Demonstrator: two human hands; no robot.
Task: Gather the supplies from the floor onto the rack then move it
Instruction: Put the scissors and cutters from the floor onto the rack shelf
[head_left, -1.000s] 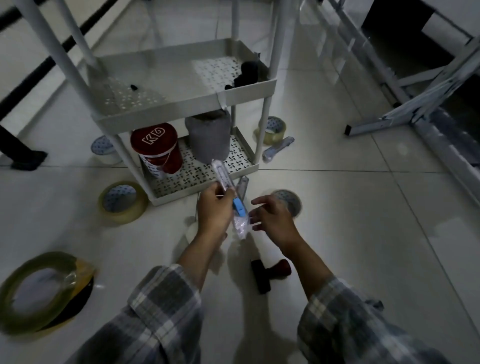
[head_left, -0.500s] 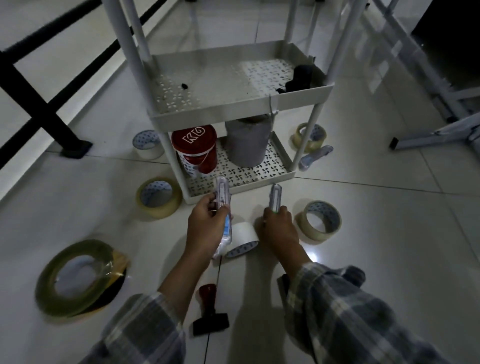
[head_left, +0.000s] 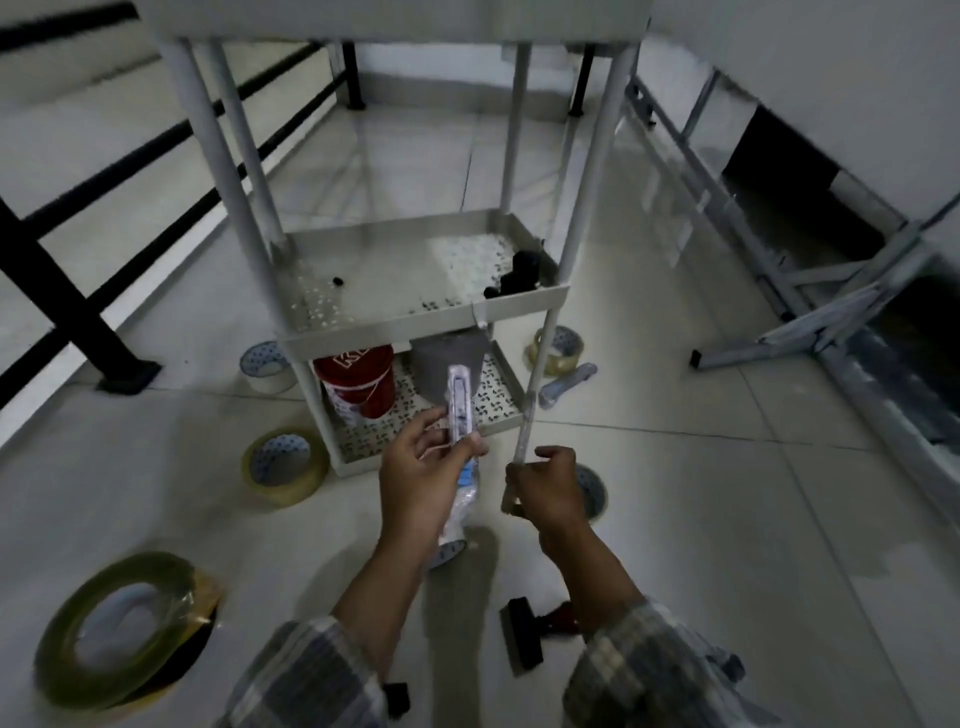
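Note:
The grey tiered rack (head_left: 384, 326) stands in front of me. Its middle shelf carries a small black object (head_left: 522, 271); the bottom shelf carries a red bucket (head_left: 358, 382) and a grey container (head_left: 447, 364). My left hand (head_left: 421, 470) grips a packaged cutter in clear wrap (head_left: 461, 410), raised before the bottom shelf. My right hand (head_left: 545, 486) grips a second slim cutter (head_left: 522, 447), held upright beside the rack's front right leg. Tape rolls lie on the floor: one tan (head_left: 283, 466), one large (head_left: 124, 629), one white (head_left: 267, 364), one behind the rack (head_left: 561, 349).
A black and red stamp-like tool (head_left: 530, 631) lies on the tiles near my right sleeve. Another wrapped item (head_left: 569, 383) lies right of the rack. A black railing (head_left: 62, 291) runs on the left, a metal frame (head_left: 810, 291) on the right.
Both hands have lifted off the floor, each carrying a cutter, and the view has tilted up, so the rack's upper posts show now.

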